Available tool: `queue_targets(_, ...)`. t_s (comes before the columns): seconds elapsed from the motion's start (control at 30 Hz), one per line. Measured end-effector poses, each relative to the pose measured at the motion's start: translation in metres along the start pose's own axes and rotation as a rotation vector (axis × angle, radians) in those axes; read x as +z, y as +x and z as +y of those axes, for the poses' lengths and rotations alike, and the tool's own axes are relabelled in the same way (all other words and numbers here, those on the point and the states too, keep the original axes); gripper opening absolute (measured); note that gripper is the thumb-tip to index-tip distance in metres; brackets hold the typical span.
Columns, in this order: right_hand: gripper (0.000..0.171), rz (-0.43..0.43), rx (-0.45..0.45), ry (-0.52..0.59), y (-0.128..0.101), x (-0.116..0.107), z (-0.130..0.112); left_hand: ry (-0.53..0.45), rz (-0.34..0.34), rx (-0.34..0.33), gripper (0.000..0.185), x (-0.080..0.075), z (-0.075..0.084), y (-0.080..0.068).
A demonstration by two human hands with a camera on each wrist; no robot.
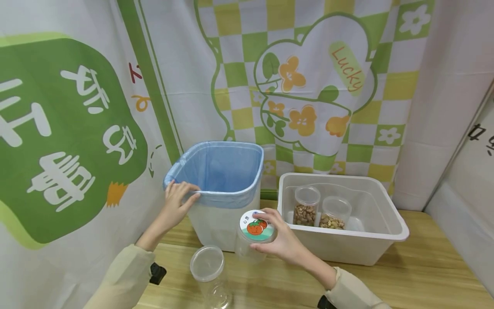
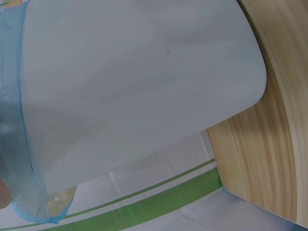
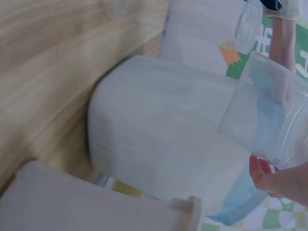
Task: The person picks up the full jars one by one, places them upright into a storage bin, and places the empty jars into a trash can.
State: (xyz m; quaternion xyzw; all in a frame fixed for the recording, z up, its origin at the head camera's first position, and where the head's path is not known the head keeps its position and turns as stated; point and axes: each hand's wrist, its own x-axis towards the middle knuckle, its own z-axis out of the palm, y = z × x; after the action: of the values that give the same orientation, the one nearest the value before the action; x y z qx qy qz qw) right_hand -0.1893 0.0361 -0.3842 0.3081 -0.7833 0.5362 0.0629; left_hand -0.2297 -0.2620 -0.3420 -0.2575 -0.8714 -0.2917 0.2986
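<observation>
My left hand (image 1: 178, 197) holds the near-left rim of a white trash bin (image 2: 144, 86) lined with a blue bag (image 1: 231, 171). Its fingers bend over the edge. In the right wrist view the bin (image 3: 163, 130) lies behind the held jar. With thumb and fingers, my right hand (image 1: 283, 238) grips a clear plastic jar (image 3: 262, 108) just in front of the bin. A lid (image 1: 255, 226) with a tomato picture tops this see-through jar, and nothing shows inside. A second clear jar (image 1: 208, 270) with a plain lid stands on the table between my forearms.
Right of the bin, a light grey tub (image 1: 339, 244) holds two clear jars, one with brown nuts (image 1: 305, 214) and one with paler nuts (image 1: 331, 222). The wooden table (image 1: 428, 249) carries everything. Printed cloths (image 1: 247, 56) hang close behind and at the sides.
</observation>
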Motion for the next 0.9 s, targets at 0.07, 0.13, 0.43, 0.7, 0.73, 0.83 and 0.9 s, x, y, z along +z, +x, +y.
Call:
queue_targets(0.07,0.061,0.007,-0.005,-0.001,0.005,-0.005,-0.006,0.002,0.001,0.003,0.01,0.0,0.0,0.0)
queue_targets(0.13,0.06,0.01,-0.009,0.004,0.01,-0.009,-0.012,0.007,0.004,0.005,0.01,0.0,0.001,0.0)
queue_targets(0.43,0.059,0.042,-0.062,-0.046,0.032,-0.028,-0.038,0.009,0.01,0.004,0.009,-0.001,0.003,0.001)
queue_targets(0.7,0.055,0.044,-0.071,0.03,0.051,-0.043,-0.058,0.006,-0.004,-0.002,0.01,0.0,0.001,0.0)
queue_targets(0.73,0.054,0.045,-0.074,0.037,0.054,-0.044,-0.059,0.006,-0.005,-0.002,0.01,0.0,0.001,0.0)
queue_targets(0.83,0.054,0.043,-0.081,0.07,0.061,-0.047,-0.064,0.006,-0.007,0.0,0.011,0.0,0.001,0.0)
queue_targets(0.9,0.053,0.043,-0.077,0.088,0.066,-0.05,-0.068,0.004,-0.008,0.0,0.011,0.0,0.001,0.001)
